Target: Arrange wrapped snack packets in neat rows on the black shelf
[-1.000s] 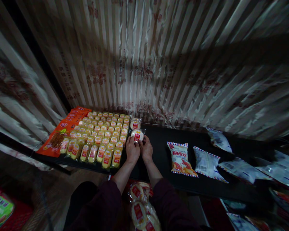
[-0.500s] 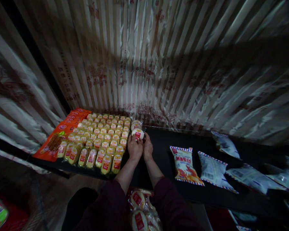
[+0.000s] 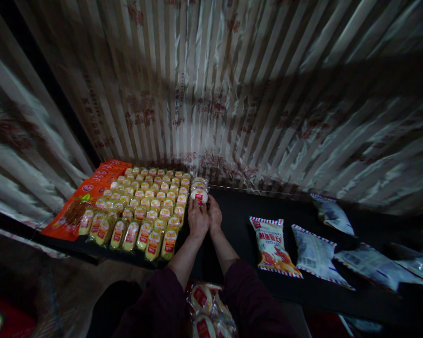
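Note:
A round, pale snack cake [image 3: 199, 196] in clear wrapping with a red label lies right of the rows of small cakes, in front of similar wrapped ones [image 3: 199, 181] near the curtain. My left hand [image 3: 198, 220] grips its near edge, fingers bent over the wrapping. From the right side, my right hand [image 3: 215, 216] closes its fingers on the same cake's edge. Below my forearms, an opened pack of similar round cakes [image 3: 202, 300] shows between my sleeves.
Left of my hands, rows of small yellow wrapped cakes [image 3: 146, 197] cover the black shelf [image 3: 229, 206]. Orange snack bags [image 3: 79, 202] lie beyond them. To the right are a white and orange snack bag [image 3: 275, 246] and several pale bags [image 3: 317, 253]. A striped curtain [image 3: 211, 94] hangs behind.
The round cake has moved slightly back and down against the similar ones, with both hands following. The view has shifted a little.

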`<state>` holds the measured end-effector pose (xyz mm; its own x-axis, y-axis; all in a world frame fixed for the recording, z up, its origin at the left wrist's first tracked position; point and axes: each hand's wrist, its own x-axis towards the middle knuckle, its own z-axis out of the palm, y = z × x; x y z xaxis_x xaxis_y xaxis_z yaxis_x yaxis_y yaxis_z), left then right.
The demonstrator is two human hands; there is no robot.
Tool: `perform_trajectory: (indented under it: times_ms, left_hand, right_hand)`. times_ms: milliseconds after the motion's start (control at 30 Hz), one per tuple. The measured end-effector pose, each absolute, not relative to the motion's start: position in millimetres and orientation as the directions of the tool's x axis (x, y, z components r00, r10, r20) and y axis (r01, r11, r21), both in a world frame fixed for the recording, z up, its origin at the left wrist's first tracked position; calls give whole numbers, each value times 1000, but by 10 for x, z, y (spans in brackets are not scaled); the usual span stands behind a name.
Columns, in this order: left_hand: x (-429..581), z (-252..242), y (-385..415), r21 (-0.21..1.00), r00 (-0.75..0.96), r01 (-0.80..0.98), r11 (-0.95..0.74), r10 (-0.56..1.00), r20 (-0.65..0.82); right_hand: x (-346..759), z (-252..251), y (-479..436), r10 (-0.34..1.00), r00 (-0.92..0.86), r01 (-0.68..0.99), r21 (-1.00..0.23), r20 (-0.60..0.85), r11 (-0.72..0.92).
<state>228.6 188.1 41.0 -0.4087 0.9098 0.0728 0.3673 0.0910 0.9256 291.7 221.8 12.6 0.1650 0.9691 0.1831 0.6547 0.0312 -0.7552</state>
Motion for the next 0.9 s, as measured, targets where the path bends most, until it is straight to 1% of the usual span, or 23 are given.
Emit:
perform_trajectory:
  times_ms: [233,433,600,733,900]
  left_hand:
    - [2290,366,1870,902,-398,423,89,912,96]
    - [2270,333,1867,887,-371,455,84,923,103]
    - [2264,280,1889,889,-365,454,62,923,123]
    - [2273,262,1893,879,-364,470,79,925,112]
    - [2288,246,1870,850,-337,526,18,922,189]
  right_hand:
    - [2911,91,2233,961,139,679,-729,240,84]
    - [2903,29,2241,939,197,737,-675,283,49]
    - [2902,-33,2269,943,126,723,-679,307,125]
    - [2909,-56,2276,944,124,715,-687,304,127]
    - [2916,-52,2270,938,138,690,-710,318,139]
